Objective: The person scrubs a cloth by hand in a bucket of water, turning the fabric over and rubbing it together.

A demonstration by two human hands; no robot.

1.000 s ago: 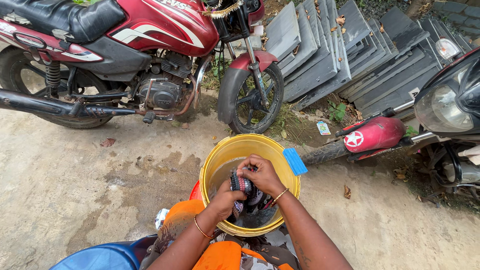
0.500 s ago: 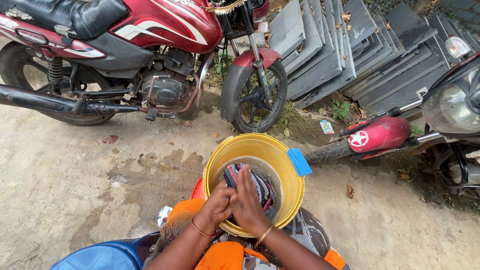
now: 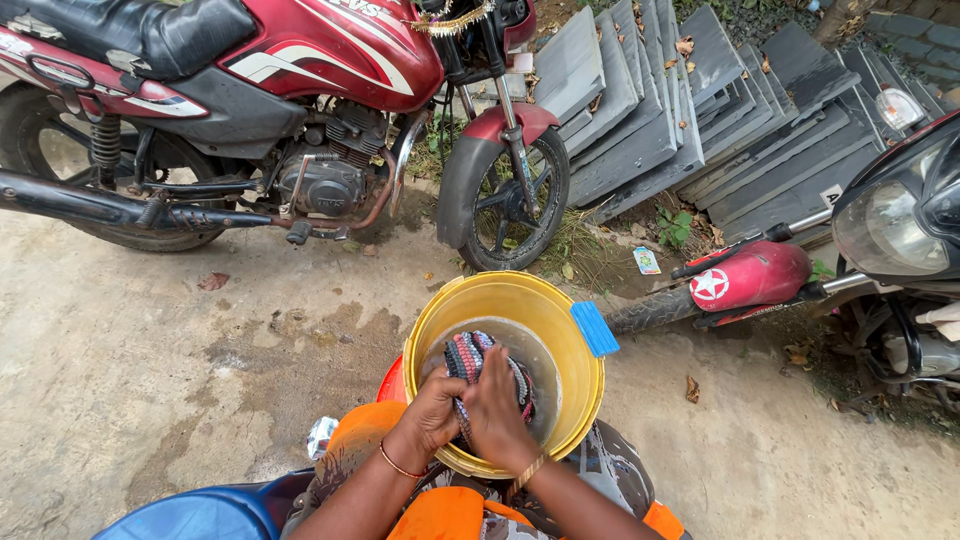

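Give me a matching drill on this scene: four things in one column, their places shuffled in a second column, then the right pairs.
Things:
1. striped cloth
2. blue brush
3. red motorcycle
4. grey slabs

Places:
A. stacked leaning at top right
B. on the bucket's right rim
C. parked at top left
D. under both hands, in the yellow bucket

Pairs: 1-D, 2-B, 3-C, 4-A

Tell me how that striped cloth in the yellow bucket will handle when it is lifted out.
The striped cloth is bunched between both hands, so it probably hangs limp. It sits in the water of the yellow bucket, so it is likely soaked, heavy for its size, and dripping.
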